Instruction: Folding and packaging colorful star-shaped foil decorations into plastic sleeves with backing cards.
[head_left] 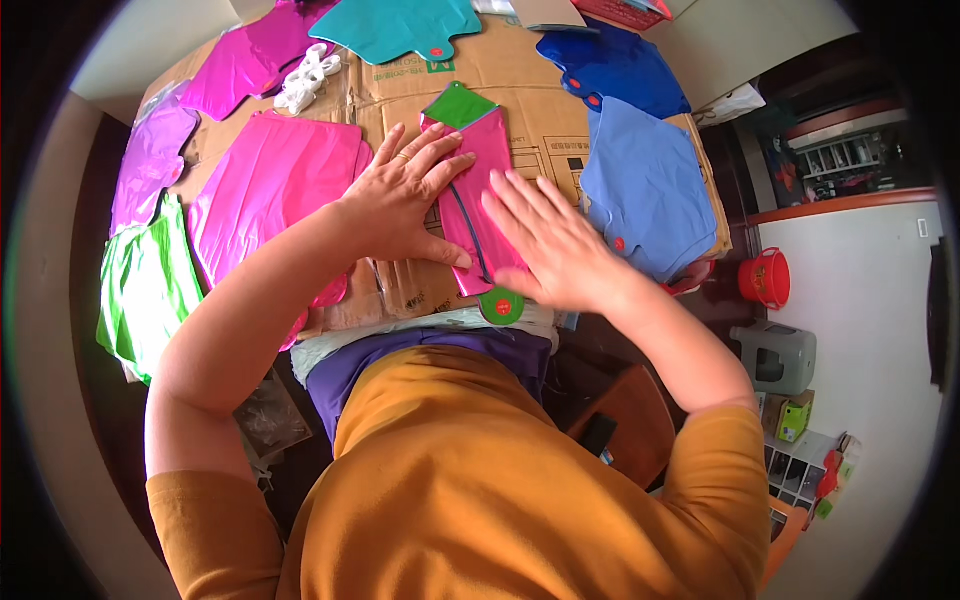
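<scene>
A shiny pink piece of film (487, 150), folded into a narrow strip, lies lengthwise in front of me on flattened cardboard (385, 95). Its far end shows a green diamond-shaped patch (460, 105), and a green rounded tab (503, 308) with a red dot sticks out at the near end. A dark line runs along the strip. My left hand (405, 200) is spread over the strip's left side, thumb near its lower part. My right hand (555, 240), fingers stretched out, is at the strip's right edge; whether it presses on it I cannot tell.
Around the cardboard lie flat pieces: pink (280, 190), purple (152, 160), green (150, 290), teal (395, 25), dark blue (620, 70) and light blue (650, 185). White cord (307, 80) lies at the back left. A red bucket (766, 278) stands off to the right.
</scene>
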